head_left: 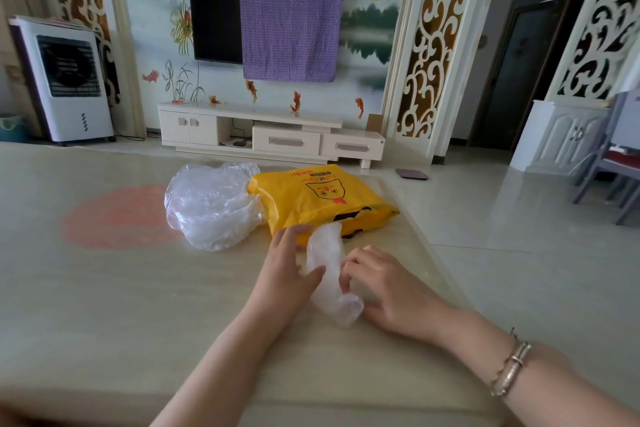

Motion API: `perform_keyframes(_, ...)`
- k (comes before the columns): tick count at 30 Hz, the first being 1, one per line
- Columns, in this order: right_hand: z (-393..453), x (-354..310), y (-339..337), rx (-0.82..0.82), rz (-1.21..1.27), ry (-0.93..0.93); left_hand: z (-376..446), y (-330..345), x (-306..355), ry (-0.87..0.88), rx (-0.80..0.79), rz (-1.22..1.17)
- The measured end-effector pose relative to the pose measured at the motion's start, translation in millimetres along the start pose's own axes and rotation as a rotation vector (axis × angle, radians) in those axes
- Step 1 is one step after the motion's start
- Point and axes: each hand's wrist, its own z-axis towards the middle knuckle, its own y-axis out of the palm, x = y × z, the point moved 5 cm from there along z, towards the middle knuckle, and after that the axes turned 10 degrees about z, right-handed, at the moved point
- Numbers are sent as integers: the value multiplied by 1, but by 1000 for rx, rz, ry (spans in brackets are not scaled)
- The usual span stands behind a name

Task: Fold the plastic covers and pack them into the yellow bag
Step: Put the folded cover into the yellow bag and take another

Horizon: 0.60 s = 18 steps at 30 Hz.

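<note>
A folded plastic cover (329, 274), light, soft and likely slippery, is pinched just before the yellow bag (318, 198) by both hands' fingers (311, 276); its ends are best gripped.

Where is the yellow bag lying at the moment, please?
The yellow bag lies flat on the table, mid-frame, just beyond both hands, with the pile of clear plastic covers touching its left side.

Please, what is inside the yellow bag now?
The yellow bag lies flat on the table; its opaque plastic hides any contents. Black print shows outside only.
</note>
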Motion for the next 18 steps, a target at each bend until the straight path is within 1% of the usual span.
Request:
perform_keyframes(3,-5,8,0,-23,43,72,-1,0,4,118,42,83)
perform_keyframes(7,-9,13,0,-34,184,190,-5,7,8,135,-103,80)
perform_keyframes(10,-7,19,-1,3,347,339,-7,10,7,86,-154,134)
perform_keyframes(13,-2,30,-2,110,438,471,-8,9,5,-8,-160,105)
perform_keyframes(16,6,39,-1,208,401,544,-7,11,0,-37,-151,107)
perform_keyframes(18,11,42,2,227,312,588,-6,13,-3,-48,-155,160)
